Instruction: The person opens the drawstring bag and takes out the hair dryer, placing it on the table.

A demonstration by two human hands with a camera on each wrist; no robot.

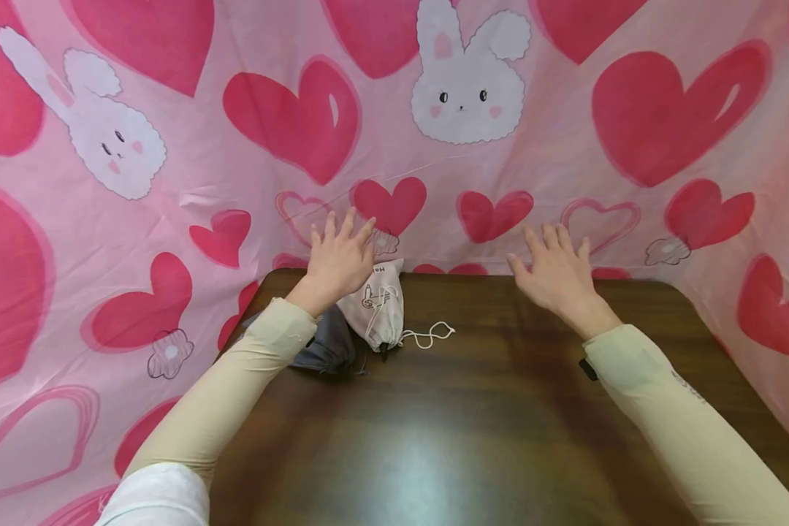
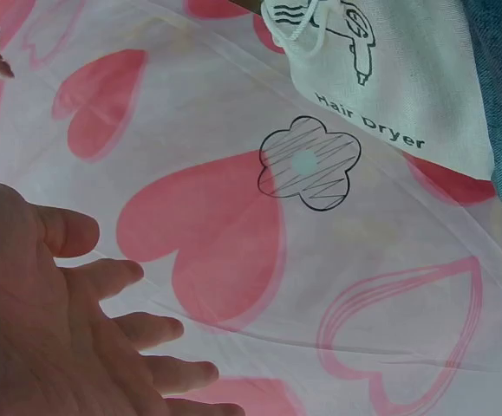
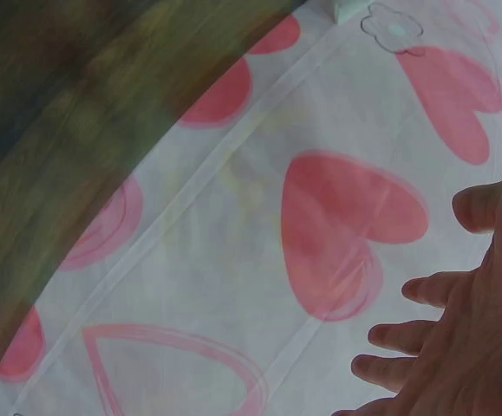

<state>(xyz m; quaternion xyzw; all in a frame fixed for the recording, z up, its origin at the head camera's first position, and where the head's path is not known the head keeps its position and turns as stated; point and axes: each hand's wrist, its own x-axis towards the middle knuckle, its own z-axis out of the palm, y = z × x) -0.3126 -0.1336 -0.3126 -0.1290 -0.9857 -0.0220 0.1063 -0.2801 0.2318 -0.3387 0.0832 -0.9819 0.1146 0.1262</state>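
Note:
Both hands are held out over the far part of the table with fingers spread, holding nothing. My left hand [image 1: 340, 257] overlaps a white drawstring bag [image 1: 389, 310] in the head view. That bag carries the printed words "Hair Dryer" and a small drawing, readable in the left wrist view, and its white cord trails to the right on the table. Beside it on the left lies a dark blue-grey drawstring bag [image 1: 332, 343], partly hidden by the left forearm. My right hand [image 1: 555, 272] hovers farther right, away from both bags.
The dark brown wooden table [image 1: 473, 424] has rounded far corners. A pink cloth [image 1: 552, 95] printed with hearts and rabbits hangs close around its back and sides.

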